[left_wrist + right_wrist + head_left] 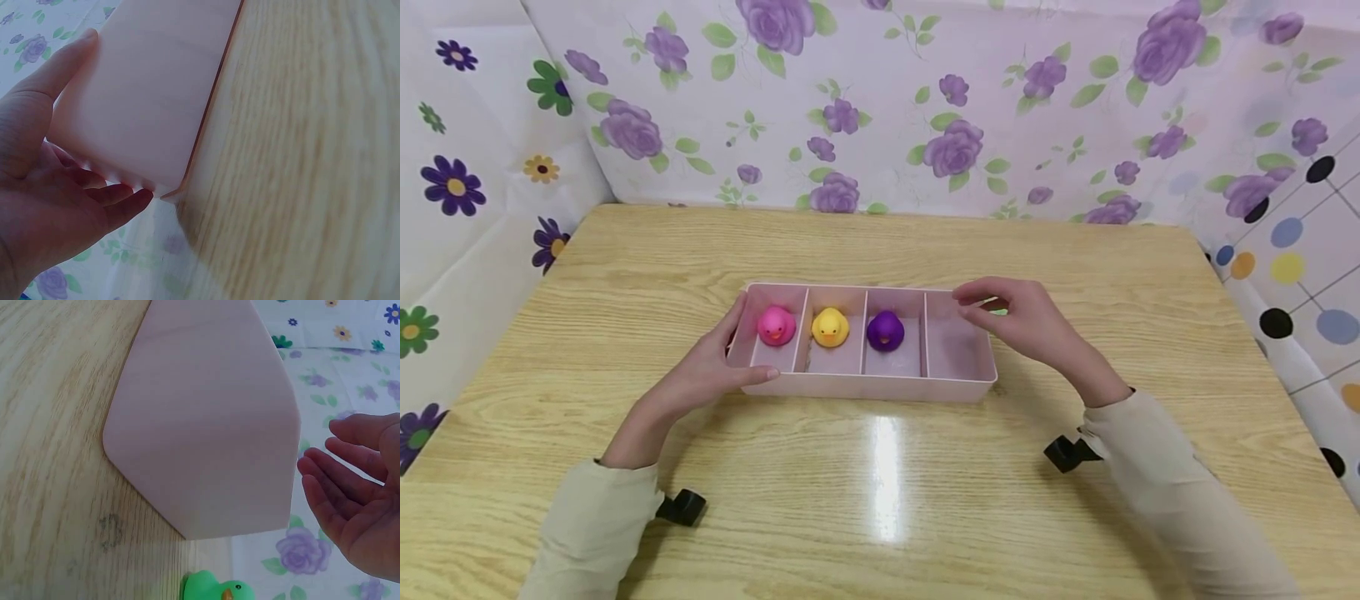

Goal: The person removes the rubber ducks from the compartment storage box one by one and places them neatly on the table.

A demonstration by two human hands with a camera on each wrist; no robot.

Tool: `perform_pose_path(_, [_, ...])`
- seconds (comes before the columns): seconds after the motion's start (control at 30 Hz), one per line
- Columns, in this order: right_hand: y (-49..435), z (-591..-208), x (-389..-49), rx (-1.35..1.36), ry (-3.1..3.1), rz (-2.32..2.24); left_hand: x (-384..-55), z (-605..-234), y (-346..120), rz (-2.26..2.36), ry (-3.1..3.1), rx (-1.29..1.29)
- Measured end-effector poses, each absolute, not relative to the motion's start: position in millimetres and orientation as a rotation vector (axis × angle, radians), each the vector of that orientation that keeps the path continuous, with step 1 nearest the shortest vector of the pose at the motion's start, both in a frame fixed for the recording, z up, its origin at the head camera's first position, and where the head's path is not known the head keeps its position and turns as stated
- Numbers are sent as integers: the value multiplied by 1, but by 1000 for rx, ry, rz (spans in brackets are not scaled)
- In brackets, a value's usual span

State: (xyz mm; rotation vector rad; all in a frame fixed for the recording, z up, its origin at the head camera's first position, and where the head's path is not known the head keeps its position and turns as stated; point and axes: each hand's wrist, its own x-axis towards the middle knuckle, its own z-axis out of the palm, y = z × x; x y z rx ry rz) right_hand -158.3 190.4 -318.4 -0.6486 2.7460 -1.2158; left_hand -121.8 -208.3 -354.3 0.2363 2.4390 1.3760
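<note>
A pale pink box [880, 387] with several compartments sits on the table. From left to right it holds a pink rubber duck [776, 327], a yellow one [830, 328] and a purple one [886, 332]; the rightmost compartment is bare. My left hand [724, 357] grips the box's left end, its thumb along the front wall and its fingers against the end wall. Above the right end hovers my right hand [1018, 318], fingers loosely bent and holding nothing. Beside that end is a green rubber duck [215, 589], mostly covered by the right hand in the head view.
The wooden table [880, 483] reaches back to a flowered cloth wall [887, 108]. Another flowered sheet hangs at the left, and a dotted one [1300, 275] at the right. Black wrist mounts [685, 507] stick out from both sleeves.
</note>
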Motion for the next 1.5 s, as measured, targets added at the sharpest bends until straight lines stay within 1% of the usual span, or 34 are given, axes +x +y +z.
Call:
perform_pose_path(0.4, [164, -312, -161, -735, 2631, -1234, -122, -355, -208, 1394, 2428, 237])
perform_pose_path(0.53, [156, -311, -163, -805, 2600, -1204, -122, -355, -209, 1388, 2431, 235])
perform_pose_path(0.83, [139, -310, -171, -1021, 2566, -1068, -122, -355, -209, 1396, 2437, 249])
perform_pose_path(1.23, [119, -314, -186, -1156, 2553, -757, -122, -356, -209, 1414, 2431, 241])
perform_pose_path(1.37, [114, -317, -190, -1206, 2544, -708, -123, -357, -209, 1417, 2432, 242])
perform_pose_path(1.5, [110, -318, -192, -1198, 2513, -714, -122, -357, -209, 1419, 2433, 245])
